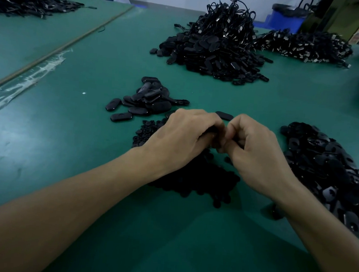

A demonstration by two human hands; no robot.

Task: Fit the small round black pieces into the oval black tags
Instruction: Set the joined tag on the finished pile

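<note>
In the head view, the left hand is curling its fingers around a small black part that is mostly hidden, so its shape is hard to tell. The right hand is curling tight against the left fingertips; I cannot tell whether it is pinching anything. Both are hovering over a flat heap of small round black pieces lying on the smooth green table mat. Just beyond the left hand, glossy oval black plastic tags are lying in a loose cluster, and a matte pile of flat black tags is spreading beside the right hand, cut off by the edge. Far beyond the right hand, a blue plastic bin is holding something dark and indistinct.
</note>
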